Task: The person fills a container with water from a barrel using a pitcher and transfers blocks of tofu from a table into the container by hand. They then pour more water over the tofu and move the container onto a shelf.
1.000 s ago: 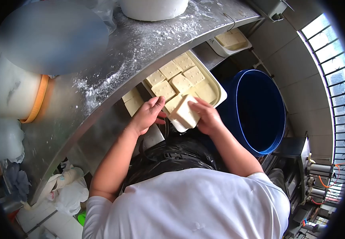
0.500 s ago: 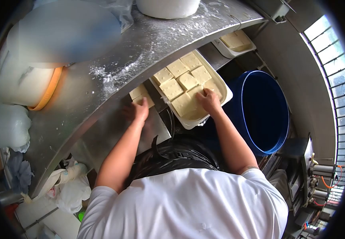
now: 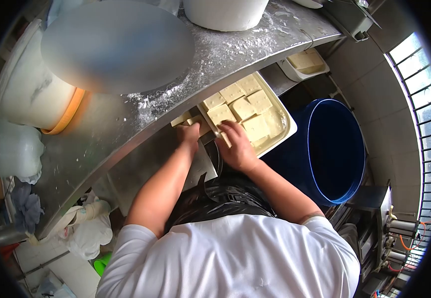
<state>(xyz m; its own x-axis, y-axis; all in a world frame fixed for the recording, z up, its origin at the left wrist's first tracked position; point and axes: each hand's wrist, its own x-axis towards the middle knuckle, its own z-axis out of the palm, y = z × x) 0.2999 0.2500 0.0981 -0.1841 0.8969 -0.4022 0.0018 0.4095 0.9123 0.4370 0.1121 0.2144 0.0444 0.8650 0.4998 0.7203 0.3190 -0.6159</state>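
Note:
Pale, cream-coloured square slabs (image 3: 220,114) with small dimples lie in a white rectangular tub (image 3: 291,130) half under the counter. Over the tub's near left part is my right hand (image 3: 238,149), its fingers bent down and closed on a slab (image 3: 226,139) at that side. Just left of the tub, my left hand (image 3: 189,135) has its fingers closed on another pale slab (image 3: 193,120). More slabs (image 3: 180,119) are beside it, partly hidden by the counter edge. Its fingertips are mostly out of sight.
The steel counter (image 3: 215,64), dusted with white powder, overhangs the tub. A large blue barrel (image 3: 309,149) stands right of the tub. Behind it is a second white tub (image 3: 302,74) with slabs. White buckets (image 3: 225,15) rest on the counter.
My right hand has moved left across the tub to its left side. My left hand has closed in toward the tub, gripping a slab. The whole view has shifted slightly.

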